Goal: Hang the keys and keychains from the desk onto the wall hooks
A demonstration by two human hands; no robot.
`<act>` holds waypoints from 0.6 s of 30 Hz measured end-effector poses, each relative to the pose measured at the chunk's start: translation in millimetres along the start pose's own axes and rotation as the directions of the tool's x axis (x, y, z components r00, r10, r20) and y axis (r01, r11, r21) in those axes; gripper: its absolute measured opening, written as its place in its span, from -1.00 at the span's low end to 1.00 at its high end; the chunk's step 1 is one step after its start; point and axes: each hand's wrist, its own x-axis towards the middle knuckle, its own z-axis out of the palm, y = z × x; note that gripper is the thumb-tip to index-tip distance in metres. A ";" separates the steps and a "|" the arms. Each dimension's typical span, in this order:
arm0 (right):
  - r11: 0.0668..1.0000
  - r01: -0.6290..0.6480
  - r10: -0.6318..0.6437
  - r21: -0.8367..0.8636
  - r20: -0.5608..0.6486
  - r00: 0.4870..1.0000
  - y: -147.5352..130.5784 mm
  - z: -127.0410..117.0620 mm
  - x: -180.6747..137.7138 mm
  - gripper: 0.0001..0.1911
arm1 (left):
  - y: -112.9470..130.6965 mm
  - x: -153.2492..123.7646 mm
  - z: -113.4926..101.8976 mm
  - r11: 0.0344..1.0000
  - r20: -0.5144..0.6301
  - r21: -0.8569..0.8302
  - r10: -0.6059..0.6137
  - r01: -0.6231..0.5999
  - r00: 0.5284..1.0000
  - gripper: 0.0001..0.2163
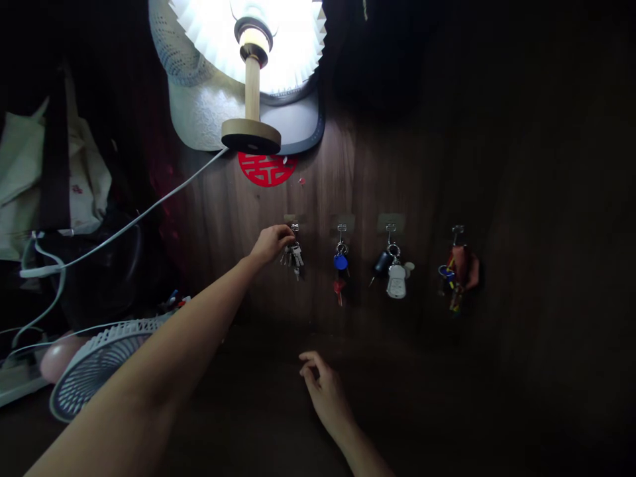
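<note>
My left hand reaches up to the leftmost wall hook, its fingers pinched at the top of a bunch of silver keys. The keys hang just below that hook; whether their ring still sits on it is hidden by my fingertips. Lower down, my right hand hovers in front of the dark surface with thumb and forefinger apart, holding nothing. To the right of the silver keys, a second hook carries a blue key tag with a red key under it.
Further right hang a dark car key with a grey-white fob, and a brown key pouch. A lit lamp appears above, near caps and a red paper cutout. At left are a fan, a white cable and bags.
</note>
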 end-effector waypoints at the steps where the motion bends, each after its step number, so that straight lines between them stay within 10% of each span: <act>1: 1.000 0.000 0.000 0.000 0.004 1.000 0.6 0.3 0.1 -0.78 | -1.0 1.9 1.0 1.000 0.004 -0.003 -0.012 0.012 1.000 -0.92; 18: 0.999 -0.035 0.035 0.006 0.040 0.999 3.8 0.0 1.6 -0.77 | -23.2 -25.2 41.0 0.921 -0.142 -0.292 -0.307 0.256 0.941 -0.77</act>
